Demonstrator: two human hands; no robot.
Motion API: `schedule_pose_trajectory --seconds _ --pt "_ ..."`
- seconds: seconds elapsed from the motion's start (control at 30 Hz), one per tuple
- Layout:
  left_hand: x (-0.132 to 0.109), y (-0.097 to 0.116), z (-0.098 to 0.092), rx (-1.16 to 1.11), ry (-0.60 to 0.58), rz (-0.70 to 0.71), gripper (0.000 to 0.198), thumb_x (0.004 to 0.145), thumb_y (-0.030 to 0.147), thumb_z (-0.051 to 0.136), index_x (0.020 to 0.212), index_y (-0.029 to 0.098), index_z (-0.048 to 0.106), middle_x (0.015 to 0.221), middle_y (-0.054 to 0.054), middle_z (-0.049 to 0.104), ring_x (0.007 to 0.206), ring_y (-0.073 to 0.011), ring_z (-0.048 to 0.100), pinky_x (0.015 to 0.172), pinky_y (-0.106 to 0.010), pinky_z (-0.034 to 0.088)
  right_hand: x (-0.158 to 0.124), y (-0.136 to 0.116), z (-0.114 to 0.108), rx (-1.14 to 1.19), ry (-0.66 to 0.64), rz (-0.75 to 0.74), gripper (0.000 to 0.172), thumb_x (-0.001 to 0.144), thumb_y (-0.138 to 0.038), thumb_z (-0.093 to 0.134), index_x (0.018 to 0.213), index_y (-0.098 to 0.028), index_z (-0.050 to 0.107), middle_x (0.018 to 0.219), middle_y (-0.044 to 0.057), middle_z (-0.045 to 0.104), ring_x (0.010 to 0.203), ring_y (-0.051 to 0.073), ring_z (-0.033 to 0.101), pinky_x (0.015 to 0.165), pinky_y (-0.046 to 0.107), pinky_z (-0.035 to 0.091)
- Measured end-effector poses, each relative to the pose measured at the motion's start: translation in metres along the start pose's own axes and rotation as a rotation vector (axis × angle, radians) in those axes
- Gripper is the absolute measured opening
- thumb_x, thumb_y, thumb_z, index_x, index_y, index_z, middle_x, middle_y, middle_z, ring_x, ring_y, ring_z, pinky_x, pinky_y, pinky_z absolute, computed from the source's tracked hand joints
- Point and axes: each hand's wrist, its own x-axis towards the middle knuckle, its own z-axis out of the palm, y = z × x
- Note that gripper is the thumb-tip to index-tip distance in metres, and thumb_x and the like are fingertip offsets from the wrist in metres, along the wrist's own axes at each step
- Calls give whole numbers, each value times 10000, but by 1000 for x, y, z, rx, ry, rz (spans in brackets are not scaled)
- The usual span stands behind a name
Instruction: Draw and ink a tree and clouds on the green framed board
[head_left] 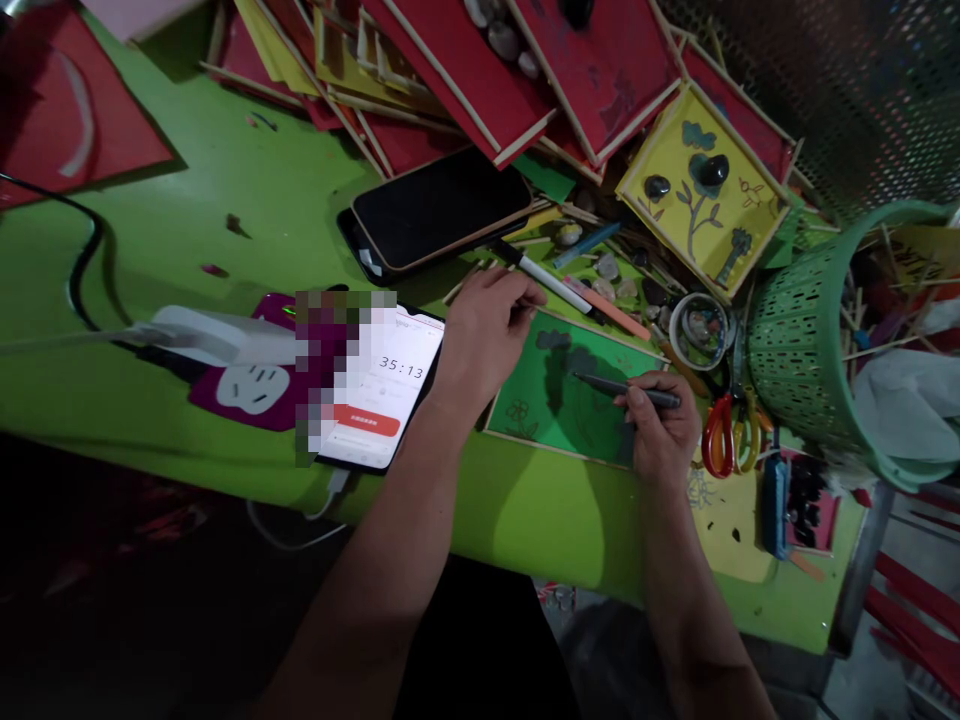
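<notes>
A dark pen (645, 391) is held in my right hand (664, 425), its tip over the green card (540, 400). Thin wooden sticks edge this card, and dark drawn lines show a flower, a cloud shape and other forms on it. My left hand (487, 320) is closed at the card's upper left corner, with fingers curled and fingertips together. What those fingers hold, if anything, I cannot make out. Just left of my left forearm lies a lit phone (375, 400) showing a timer.
A dark-screened phone (442, 210) lies behind my left hand. Stick-framed red cards (600, 70) and a yellow card with stones (701, 190) are piled at the back. Right of my hands are scissors (720, 435) and a green basket (795, 340). A purple power strip (232, 390) lies left.
</notes>
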Motion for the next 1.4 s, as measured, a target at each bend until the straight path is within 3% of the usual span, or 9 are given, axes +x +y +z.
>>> schedule_pose_trajectory --seconds 1.4 --pt "-1 0 0 -37 5 5 223 842 16 587 889 214 676 959 -39 687 897 -202 623 824 -335 514 -1 -1 -1 -18 -14 28 193 847 -368 787 915 -226 675 751 -25 673 609 120 615 570 241 459"
